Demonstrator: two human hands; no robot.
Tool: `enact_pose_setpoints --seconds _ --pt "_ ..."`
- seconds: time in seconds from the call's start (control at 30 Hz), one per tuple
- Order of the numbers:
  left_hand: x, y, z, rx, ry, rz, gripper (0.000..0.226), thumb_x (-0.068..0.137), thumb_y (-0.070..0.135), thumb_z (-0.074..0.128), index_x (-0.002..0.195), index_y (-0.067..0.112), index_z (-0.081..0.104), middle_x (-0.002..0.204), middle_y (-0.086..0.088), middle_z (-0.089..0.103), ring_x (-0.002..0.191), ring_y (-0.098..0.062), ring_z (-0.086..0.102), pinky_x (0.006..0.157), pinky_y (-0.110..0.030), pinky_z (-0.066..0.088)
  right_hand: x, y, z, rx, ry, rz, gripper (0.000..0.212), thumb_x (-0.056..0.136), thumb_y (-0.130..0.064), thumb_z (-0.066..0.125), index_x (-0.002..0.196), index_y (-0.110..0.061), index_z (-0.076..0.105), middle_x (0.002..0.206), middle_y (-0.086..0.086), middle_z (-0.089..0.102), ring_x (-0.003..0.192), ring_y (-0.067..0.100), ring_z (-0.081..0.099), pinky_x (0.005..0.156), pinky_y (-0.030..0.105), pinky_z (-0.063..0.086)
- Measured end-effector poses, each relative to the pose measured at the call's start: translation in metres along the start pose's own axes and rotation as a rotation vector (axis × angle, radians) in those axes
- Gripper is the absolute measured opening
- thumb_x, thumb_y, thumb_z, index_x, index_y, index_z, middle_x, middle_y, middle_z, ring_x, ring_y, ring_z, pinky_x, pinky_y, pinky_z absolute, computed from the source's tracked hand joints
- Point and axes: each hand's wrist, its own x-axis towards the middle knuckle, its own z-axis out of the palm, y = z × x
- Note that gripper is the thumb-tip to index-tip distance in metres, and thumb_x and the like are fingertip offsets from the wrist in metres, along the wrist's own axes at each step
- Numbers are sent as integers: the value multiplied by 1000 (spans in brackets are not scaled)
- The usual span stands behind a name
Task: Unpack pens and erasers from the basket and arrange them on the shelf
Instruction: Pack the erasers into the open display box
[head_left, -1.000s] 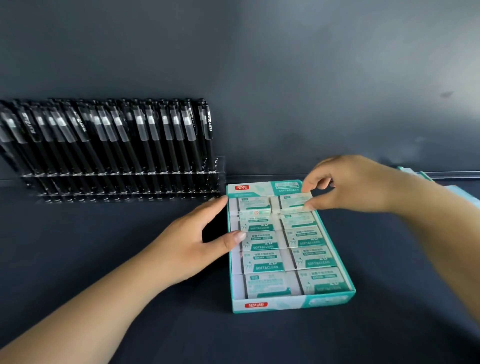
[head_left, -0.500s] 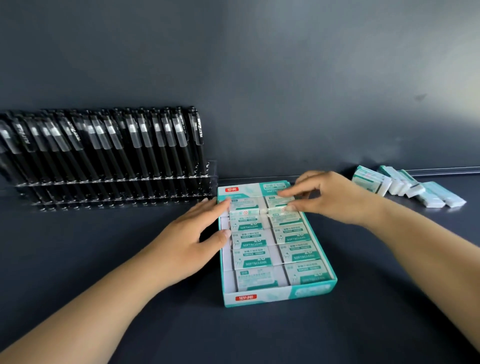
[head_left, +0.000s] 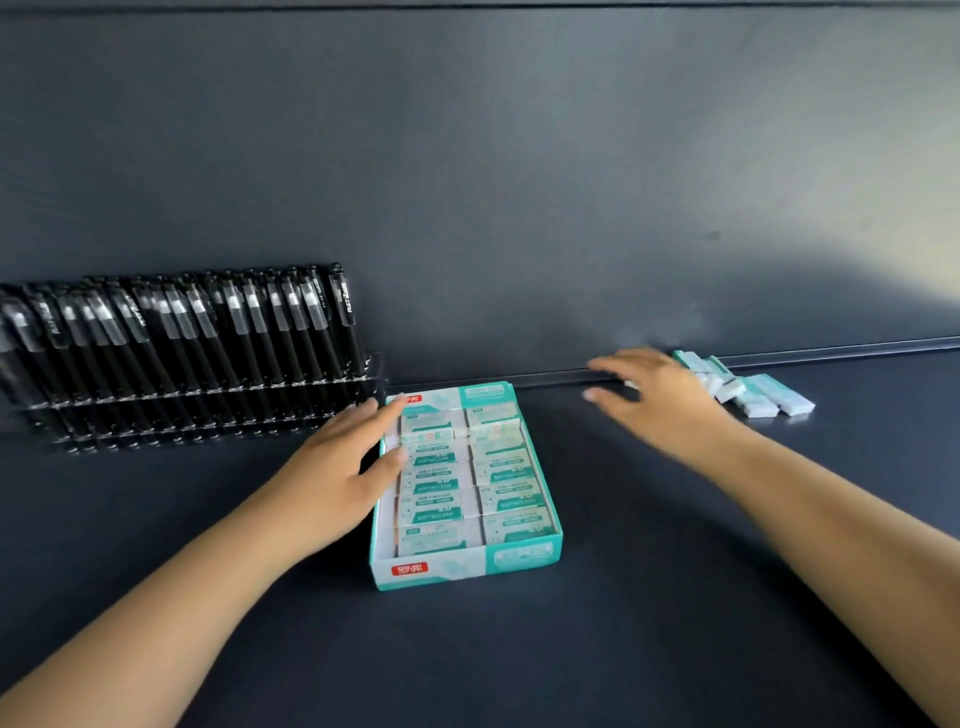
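A teal and white eraser box (head_left: 467, 570) lies open on the dark shelf, filled with two rows of wrapped erasers (head_left: 434, 480). My left hand (head_left: 337, 462) rests against the box's left wall, fingers straight, thumb on the rim. My right hand (head_left: 649, 400) hovers to the right of the box near the back rail, fingers spread and blurred, with nothing clearly held. Just right of it lie several loose erasers (head_left: 753, 397) in a small pile. Black pens (head_left: 182, 338) stand in a row at the back left.
The pens lean in a clear acrylic rack (head_left: 208, 410) against the dark back wall. A thin rail (head_left: 831, 351) runs along the shelf's back edge. Bare dark shelf surface (head_left: 571, 649) spreads in front of the box and between box and loose erasers.
My right hand has left the far end of the box and swung right toward the loose erasers. My left hand stays on the box's left side.
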Motion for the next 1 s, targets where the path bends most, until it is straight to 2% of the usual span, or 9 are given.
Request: enact_pose_setpoints --seconds 0.1,0.2,0.3,0.5,0.57,0.7,0.8,0.87,1.0 --pt "-1 21 -4 -15 129 74 41 94 31 43 135 27 42 131 24 35 134 -2 27 105 -11 16 4 42 -15 -290 33 135 38 86 -33 58 121 -18 59 129 6 53 122 26 41 101 29 25" --pt "-4 53 -2 -103 127 79 29 93 31 45 116 26 62 102 31 49 106 4 49 81 3 29 2 58 -17 -368 -17 241 40 86 -40 57 123 -25 55 135 0 47 125 24 35 100 32 26" --pt "-3 80 8 -66 56 124 31 94 42 42 99 27 68 93 25 62 93 2 56 78 -7 37 6 62 -15 -394 27 226 35 88 -38 53 121 -27 56 129 -1 50 121 23 37 95 31 27" --pt "16 118 27 -85 -48 70 30 91 46 44 91 28 68 91 15 68 95 -5 59 91 -26 44 11 75 -24 -342 -1 198 26 88 -35 54 113 -30 59 123 -2 53 119 22 38 94 31 27" --pt "28 130 31 -93 -96 30 31 90 48 45 87 27 67 95 9 69 97 -10 61 93 -35 44 10 80 -29 -261 -29 179 23 86 -33 57 108 -29 61 122 -3 54 117 22 39 92 30 28" --pt "44 156 45 -78 -127 -32 27 91 45 45 89 27 65 100 11 67 99 -9 59 92 -30 45 4 89 -38 -107 -68 118 13 83 -26 63 95 -27 66 110 -6 60 108 16 46 84 25 30" --pt "50 180 67 -145 -57 -35 28 88 38 56 113 26 59 113 13 58 106 -5 54 92 -24 41 -8 91 -60 377 -133 152 13 81 -14 67 75 -25 64 76 -9 64 66 -5 55 67 13 38" --pt "51 190 82 -190 -14 -1 44 83 32 65 124 29 51 116 15 49 109 -3 50 94 -24 41 -18 91 -74 688 -178 194 12 80 -8 67 79 -20 67 68 -8 64 50 -6 52 56 7 41" --pt "49 208 108 -347 91 24 26 77 17 72 96 31 61 97 13 62 76 3 59 77 -15 48 -33 90 -86 986 -260 250 7 81 -6 65 84 -11 68 71 -3 67 63 4 59 62 12 51"
